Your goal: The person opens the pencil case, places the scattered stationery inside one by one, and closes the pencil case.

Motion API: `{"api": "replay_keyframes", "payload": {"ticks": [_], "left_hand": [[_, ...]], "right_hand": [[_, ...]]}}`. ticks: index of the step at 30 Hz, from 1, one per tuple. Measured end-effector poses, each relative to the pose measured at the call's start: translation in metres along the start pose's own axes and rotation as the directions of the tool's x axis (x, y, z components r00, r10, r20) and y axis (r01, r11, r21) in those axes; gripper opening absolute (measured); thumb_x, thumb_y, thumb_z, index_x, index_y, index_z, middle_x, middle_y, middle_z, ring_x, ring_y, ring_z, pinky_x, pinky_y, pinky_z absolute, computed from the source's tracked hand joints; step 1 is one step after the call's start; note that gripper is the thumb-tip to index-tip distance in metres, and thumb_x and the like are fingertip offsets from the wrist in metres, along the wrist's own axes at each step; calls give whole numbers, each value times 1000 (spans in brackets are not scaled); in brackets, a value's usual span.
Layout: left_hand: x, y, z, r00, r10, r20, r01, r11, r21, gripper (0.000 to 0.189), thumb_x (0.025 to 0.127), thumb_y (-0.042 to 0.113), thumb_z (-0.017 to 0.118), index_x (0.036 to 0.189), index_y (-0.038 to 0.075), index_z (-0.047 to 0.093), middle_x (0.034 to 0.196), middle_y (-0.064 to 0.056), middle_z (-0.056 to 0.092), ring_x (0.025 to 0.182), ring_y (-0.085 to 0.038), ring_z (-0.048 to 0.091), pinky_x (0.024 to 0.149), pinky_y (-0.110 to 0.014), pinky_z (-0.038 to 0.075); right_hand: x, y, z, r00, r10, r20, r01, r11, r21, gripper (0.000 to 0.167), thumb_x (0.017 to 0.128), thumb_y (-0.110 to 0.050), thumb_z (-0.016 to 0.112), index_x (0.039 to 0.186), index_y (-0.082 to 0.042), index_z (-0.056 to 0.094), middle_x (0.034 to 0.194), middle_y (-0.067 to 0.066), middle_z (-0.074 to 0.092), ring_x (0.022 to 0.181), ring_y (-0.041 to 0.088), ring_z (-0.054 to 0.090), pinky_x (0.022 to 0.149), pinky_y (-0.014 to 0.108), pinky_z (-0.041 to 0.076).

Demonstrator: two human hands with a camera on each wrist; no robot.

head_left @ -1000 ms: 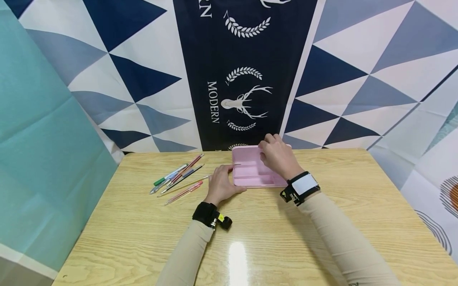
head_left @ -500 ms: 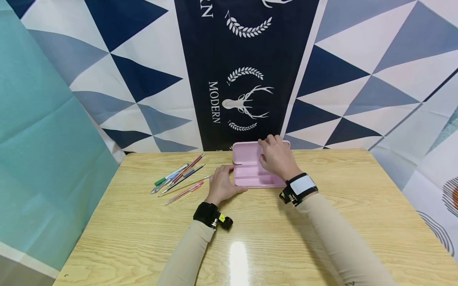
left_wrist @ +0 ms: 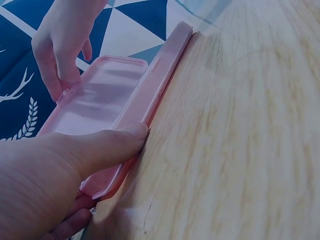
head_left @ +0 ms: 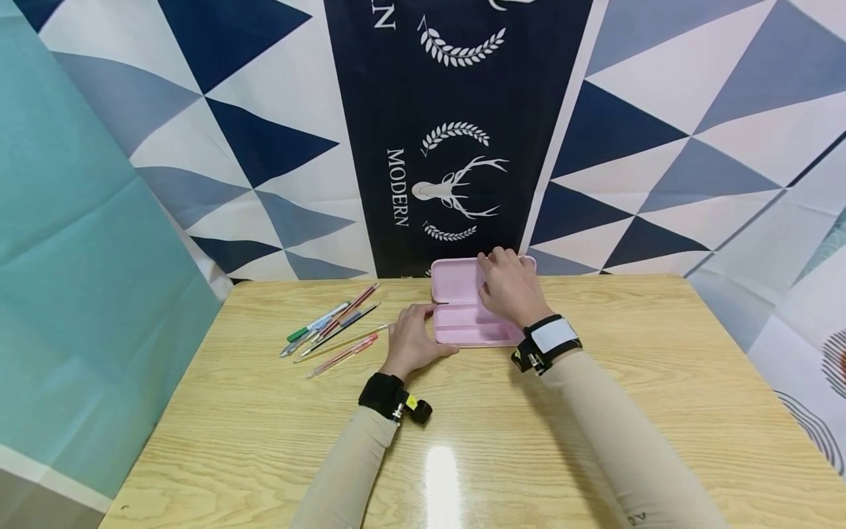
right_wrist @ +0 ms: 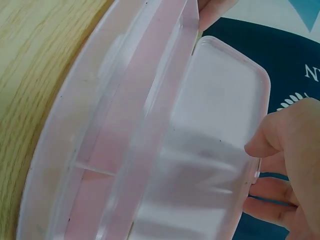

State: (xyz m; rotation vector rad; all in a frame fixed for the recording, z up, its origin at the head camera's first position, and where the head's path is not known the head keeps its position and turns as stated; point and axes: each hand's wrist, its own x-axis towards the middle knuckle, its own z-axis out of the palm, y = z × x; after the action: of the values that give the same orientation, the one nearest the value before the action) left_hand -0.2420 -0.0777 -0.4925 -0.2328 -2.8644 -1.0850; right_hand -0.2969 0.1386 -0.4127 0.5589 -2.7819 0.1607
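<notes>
A pink pencil case (head_left: 471, 336) lies opened on the table, its lid (head_left: 456, 279) tilted up at the back. My left hand (head_left: 411, 342) grips the case's left end. In the left wrist view the left thumb (left_wrist: 112, 146) presses on the front wall, while the fingers are partly hidden below. My right hand (head_left: 514, 289) holds the lid's far edge between thumb and fingers, covering the lid's right part in the head view. The right wrist view shows a divider (right_wrist: 95, 168) inside the case's tray; no pens are seen in it.
Several pens and pencils (head_left: 337, 327) lie in a loose pile left of the case. Behind the table's back edge hangs a patterned cloth (head_left: 463, 147), close to the lid. A teal cloth (head_left: 86, 257) hangs along the left side.
The lid's far edge has risen in the head view, with my right hand staying on it. My left hand keeps its grip on the case's left end.
</notes>
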Motion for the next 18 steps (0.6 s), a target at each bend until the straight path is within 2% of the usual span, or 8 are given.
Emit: {"api": "replay_keyframes", "payload": {"ticks": [11, 18], "left_hand": [[0, 0, 0, 1000, -9, 6, 9, 1000, -6, 92, 78, 39, 105, 155, 9, 64, 154, -14, 69, 146, -37, 61, 109, -55, 44], [0, 1, 2, 1000, -7, 3, 7, 1000, 4, 93, 77, 39, 105, 155, 8, 64, 154, -13, 69, 146, -35, 61, 108, -54, 45]], "right_hand": [[8, 0, 8, 999, 18, 49, -19, 1000, 15, 60, 101, -18, 70, 156, 5, 62, 145, 27, 66, 133, 45, 63, 111, 67, 58], [10, 2, 11, 998, 29, 53, -30, 999, 24, 63, 100, -16, 70, 157, 6, 60, 146, 28, 65, 133, 46, 63, 105, 64, 61]]}}
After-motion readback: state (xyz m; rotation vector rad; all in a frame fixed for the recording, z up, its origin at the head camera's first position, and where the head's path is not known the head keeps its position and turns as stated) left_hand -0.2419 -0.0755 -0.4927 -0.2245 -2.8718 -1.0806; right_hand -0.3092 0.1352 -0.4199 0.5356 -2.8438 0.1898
